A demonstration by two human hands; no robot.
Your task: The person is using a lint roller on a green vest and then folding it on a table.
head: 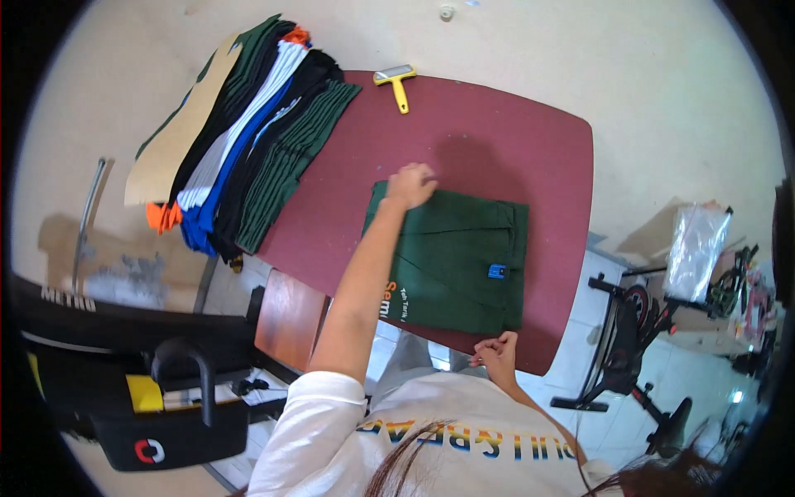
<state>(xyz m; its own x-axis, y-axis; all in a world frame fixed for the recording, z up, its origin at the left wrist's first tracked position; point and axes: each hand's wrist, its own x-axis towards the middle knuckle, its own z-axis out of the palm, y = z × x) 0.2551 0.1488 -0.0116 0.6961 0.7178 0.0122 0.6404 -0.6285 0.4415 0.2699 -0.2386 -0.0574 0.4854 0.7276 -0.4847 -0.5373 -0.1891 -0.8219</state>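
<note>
A dark green garment (456, 261), folded into a near square, lies flat on a maroon table (515, 155). It bears white and orange print at its lower left and a small blue label (497, 271) near its right side. My left arm reaches across its left part. My left hand (412, 186) is at the far edge of the cloth, fingers bent and slightly blurred. Close to the near edge of the garment and the table's front rim is my right hand (495, 356), thumb and fingers drawn together. Whether either hand pinches any cloth is not visible.
Stacked folded garments (248, 136) in several colours, with a tan sheet (186, 130) at one end, fill the table's left. A yellow T-handled brush (397, 87) lies at the back. An exercise bike (627, 354), carrying clear plastic packaging (697, 248), stands right; black exercise equipment (174, 428) is left.
</note>
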